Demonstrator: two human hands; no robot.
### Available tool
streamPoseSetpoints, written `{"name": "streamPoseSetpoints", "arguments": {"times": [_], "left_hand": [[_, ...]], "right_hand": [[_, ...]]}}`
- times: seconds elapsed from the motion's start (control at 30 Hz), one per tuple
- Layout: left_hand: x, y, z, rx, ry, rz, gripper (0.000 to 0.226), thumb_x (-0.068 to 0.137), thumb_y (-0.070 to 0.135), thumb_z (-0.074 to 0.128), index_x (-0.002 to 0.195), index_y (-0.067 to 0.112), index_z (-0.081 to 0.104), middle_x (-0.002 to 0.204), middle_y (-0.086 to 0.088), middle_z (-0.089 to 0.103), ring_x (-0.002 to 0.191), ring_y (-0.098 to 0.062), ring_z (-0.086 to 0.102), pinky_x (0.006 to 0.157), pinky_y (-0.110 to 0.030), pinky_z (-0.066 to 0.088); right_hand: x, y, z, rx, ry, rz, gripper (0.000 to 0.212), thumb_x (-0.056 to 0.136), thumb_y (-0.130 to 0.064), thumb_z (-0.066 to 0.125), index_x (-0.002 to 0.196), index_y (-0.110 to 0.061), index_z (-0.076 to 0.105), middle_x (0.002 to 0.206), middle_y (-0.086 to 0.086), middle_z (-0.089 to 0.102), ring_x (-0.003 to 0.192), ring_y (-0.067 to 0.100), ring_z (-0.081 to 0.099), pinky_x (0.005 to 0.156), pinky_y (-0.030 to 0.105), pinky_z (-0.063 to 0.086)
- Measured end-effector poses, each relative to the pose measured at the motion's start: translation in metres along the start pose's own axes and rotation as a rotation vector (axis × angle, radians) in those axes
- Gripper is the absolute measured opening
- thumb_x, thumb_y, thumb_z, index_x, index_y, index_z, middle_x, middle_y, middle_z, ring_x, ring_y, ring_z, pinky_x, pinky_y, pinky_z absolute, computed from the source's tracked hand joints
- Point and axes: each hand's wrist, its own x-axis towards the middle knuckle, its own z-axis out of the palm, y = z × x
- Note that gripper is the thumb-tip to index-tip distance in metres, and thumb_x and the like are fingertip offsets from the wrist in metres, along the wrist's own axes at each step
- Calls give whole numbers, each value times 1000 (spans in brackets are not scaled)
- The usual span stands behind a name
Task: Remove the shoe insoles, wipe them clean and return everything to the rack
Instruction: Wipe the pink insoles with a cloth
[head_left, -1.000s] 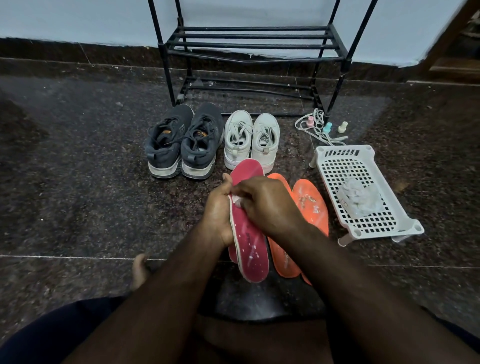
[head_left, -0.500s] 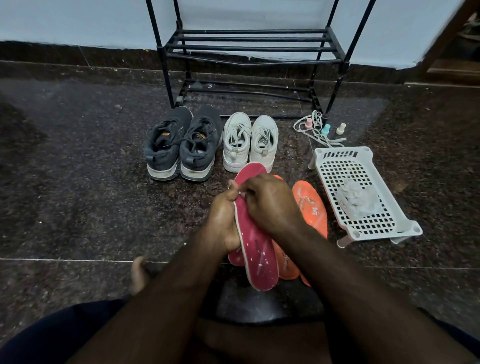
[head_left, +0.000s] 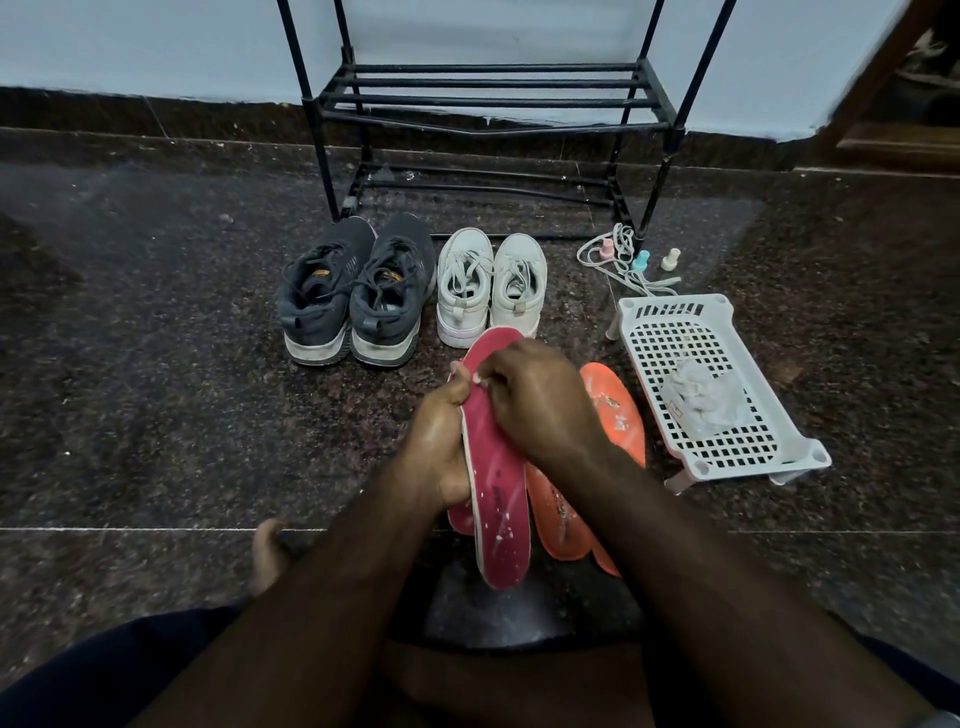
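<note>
This looks like a home, likely an entry or hallway corner. A black metal shoe rack (head_left: 493, 98) stands against a pale painted wall (head_left: 156, 47) with a dark stone skirting, on a dark speckled polished stone floor (head_left: 156, 389). Just in front of the rack sit a pair of dark sneakers (head_left: 356, 293) and a pair of white sneakers (head_left: 491, 286). To the rack's right edge, wooden furniture (head_left: 904, 104) is partly visible.

The right hand (head_left: 540, 405) covers the middle of the red insole (head_left: 501, 514), so whatever its fingertips pinch stays unseen. A second red insole (head_left: 460, 512) peeks from behind. The rack (head_left: 488, 98) runs off the top edge.
</note>
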Motion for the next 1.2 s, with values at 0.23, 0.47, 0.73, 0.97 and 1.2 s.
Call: {"name": "streamPoseSetpoints", "arguments": {"times": [0.23, 0.47, 0.73, 0.97, 1.2], "left_hand": [[1, 1, 1, 11, 47, 13, 59, 103, 56, 35, 95, 7, 68, 88, -14, 72, 85, -28, 72, 92, -43, 49], [0, 2, 2, 71, 58, 6, 61, 103, 54, 34, 110, 5, 69, 94, -17, 74, 82, -31, 68, 83, -44, 48], [-5, 5, 1, 58, 57, 17, 64, 103, 59, 32, 111, 5, 65, 93, -17, 74, 79, -31, 74, 80, -45, 55], [-8, 8, -1, 104, 96, -20, 73, 97, 63, 41, 123, -1, 63, 111, -26, 70, 117, -40, 60, 98, -51, 44], [-8, 7, 4, 112, 63, -8, 65, 98, 62, 41, 123, 8, 65, 101, -16, 73, 85, -29, 71, 76, -43, 56]], "right_hand": [[0, 6, 5, 6, -16, 23, 14, 78, -8, 66, 86, -15, 75, 82, 5, 68, 81, 27, 63, 75, 40, 51], [7, 19, -9, -12, 170, 81, 12, 79, -3, 63, 86, -9, 71, 81, 12, 64, 78, 32, 61, 71, 37, 50], [7, 14, -8, 203, 45, 105, 12, 86, -15, 66, 95, -20, 71, 92, -1, 65, 86, 17, 60, 77, 31, 47], [12, 30, -34, 439, 99, 225, 17, 87, -11, 71, 100, -21, 75, 104, -7, 65, 91, 5, 64, 79, 19, 52], [9, 24, -21, 443, 87, 169, 15, 83, -7, 72, 91, -19, 74, 84, -5, 69, 75, 6, 63, 72, 29, 54]]}}
